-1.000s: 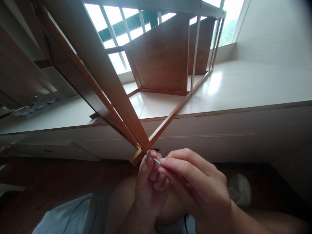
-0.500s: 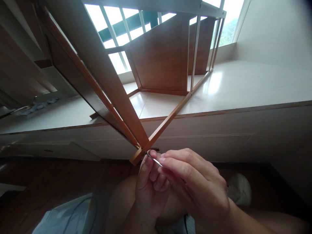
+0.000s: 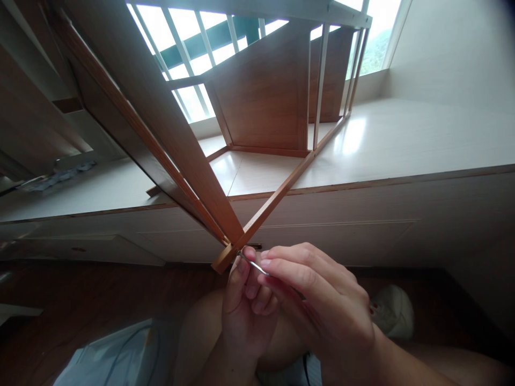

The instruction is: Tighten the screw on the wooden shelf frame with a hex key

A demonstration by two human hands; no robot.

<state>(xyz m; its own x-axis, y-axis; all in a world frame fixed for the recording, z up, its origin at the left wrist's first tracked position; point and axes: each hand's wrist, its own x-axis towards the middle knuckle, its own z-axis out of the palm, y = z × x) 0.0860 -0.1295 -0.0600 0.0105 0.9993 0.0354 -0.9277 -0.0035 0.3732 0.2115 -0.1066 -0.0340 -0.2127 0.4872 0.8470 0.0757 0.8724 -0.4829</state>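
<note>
A brown wooden frame (image 3: 277, 199) leans across the sill, with its near corner (image 3: 225, 256) jutting out toward me. A slim, shiny metal rod (image 3: 256, 266), like a screwdriver shaft or hex key, has its tip at the side of that corner. My right hand (image 3: 325, 289) is closed around the rod's rear part; the fingers hide its grip end. My left hand (image 3: 249, 305) is closed too, thumb and forefinger pinching around the rod's front end, right beside the wood. Whether a screw sits at the tip is too small to tell.
The frame's wooden panels (image 3: 261, 96) and slats rest on a white ledge (image 3: 402, 139) by a barred window. A cabinet front (image 3: 341, 236) runs below it. At lower left lies a pale plastic-looking package (image 3: 108, 354). A light shoe (image 3: 396, 311) is on the dark floor.
The frame and both hands appear slightly farther left in the view. Both hands keep the same hold, and the rod's tip stays at the corner.
</note>
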